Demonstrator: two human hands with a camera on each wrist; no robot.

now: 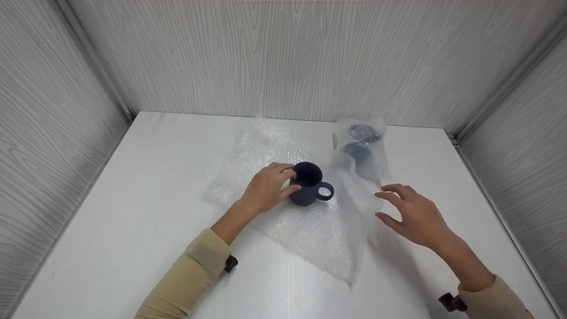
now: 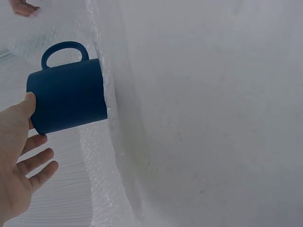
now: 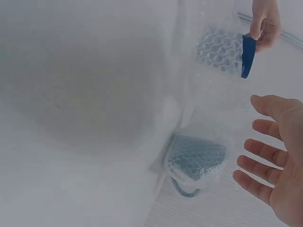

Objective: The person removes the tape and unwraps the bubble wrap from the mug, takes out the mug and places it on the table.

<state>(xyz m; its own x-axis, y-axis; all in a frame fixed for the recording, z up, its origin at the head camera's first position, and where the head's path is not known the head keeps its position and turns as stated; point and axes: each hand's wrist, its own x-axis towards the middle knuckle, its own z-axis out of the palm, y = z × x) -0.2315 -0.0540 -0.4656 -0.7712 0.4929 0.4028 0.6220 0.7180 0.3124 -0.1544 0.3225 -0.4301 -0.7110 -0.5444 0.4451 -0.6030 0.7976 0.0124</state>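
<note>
A dark blue mug (image 1: 304, 193) stands upright on a sheet of bubble wrap (image 1: 283, 226), its handle toward the right. My left hand (image 1: 267, 186) pinches the mug at its rim; in the left wrist view the thumb (image 2: 29, 105) lies against the outer wall and the lower fingers are spread off it. To the right, my right hand (image 1: 414, 215) hovers with fingers apart and nothing in them, close to the raised edge of the wrap. That raised part covers most of the mug in the right wrist view.
Behind the raised wrap lies another blue mug (image 3: 196, 158) inside bubble wrap, at the back right of the white table (image 1: 177, 146). Grey wood-grain panels (image 1: 283, 62) enclose the table at the back and both sides.
</note>
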